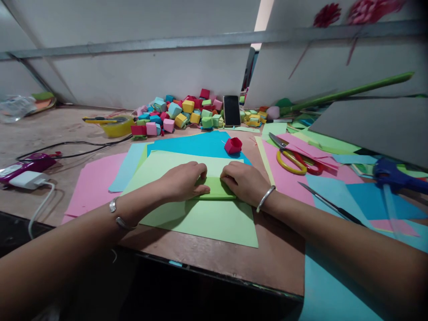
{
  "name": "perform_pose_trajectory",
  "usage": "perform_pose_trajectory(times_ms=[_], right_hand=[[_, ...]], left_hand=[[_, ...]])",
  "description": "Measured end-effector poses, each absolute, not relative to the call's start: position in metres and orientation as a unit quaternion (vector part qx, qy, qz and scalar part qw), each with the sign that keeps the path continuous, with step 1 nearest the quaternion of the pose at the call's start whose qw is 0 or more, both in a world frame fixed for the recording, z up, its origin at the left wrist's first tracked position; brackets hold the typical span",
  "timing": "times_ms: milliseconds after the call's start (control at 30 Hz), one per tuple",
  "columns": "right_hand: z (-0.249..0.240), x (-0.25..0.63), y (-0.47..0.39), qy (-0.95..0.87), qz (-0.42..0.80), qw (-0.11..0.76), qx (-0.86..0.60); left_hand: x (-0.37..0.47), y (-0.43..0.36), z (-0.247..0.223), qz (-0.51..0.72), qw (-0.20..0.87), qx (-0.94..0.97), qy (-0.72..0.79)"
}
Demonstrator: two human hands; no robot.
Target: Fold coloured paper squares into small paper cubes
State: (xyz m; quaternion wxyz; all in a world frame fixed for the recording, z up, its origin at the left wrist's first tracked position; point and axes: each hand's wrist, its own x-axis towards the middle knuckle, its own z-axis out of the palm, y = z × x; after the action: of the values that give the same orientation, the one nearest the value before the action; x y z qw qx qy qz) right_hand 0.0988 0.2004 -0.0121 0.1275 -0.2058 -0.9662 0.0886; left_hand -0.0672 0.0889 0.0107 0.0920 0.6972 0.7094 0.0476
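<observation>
A bright green folded paper lies across a larger pale green sheet in front of me. Its left end is under my left hand, the thumb along its near edge and the fingers curled over it. My right hand has its fingers bent and pinched together on the paper's right end. Parts of both ends are hidden beneath the hands. Just beyond, a small red folded paper box rests on a blue sheet.
A heap of small coloured paper cubes and a phone stand along the back wall. To the right lie scissors, a pointed blade tool, a blue glue gun and paper sheets. A yellow tape roll and charger are left.
</observation>
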Motion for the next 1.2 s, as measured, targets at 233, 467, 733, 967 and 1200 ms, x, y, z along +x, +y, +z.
perform_pose_trajectory(times_ms=[233,467,733,967,1200], right_hand=[[-0.012,0.099,0.201,-0.965,0.093,0.131,-0.208],[-0.013,0.099,0.201,-0.964,0.096,0.134,-0.207],[-0.013,0.098,0.202,-0.964,0.093,0.136,-0.208],[-0.013,0.098,0.201,-0.965,0.090,0.131,-0.207],[-0.013,0.099,0.199,-0.964,0.087,0.134,-0.213]], left_hand=[[-0.070,0.088,0.011,0.037,0.101,0.708,0.699],[-0.068,0.084,0.015,0.029,0.108,0.713,0.692],[-0.069,0.095,0.020,-0.010,0.134,0.720,0.681],[-0.077,0.095,0.024,0.002,0.163,0.740,0.653],[-0.083,0.098,0.019,0.019,0.159,0.750,0.641]])
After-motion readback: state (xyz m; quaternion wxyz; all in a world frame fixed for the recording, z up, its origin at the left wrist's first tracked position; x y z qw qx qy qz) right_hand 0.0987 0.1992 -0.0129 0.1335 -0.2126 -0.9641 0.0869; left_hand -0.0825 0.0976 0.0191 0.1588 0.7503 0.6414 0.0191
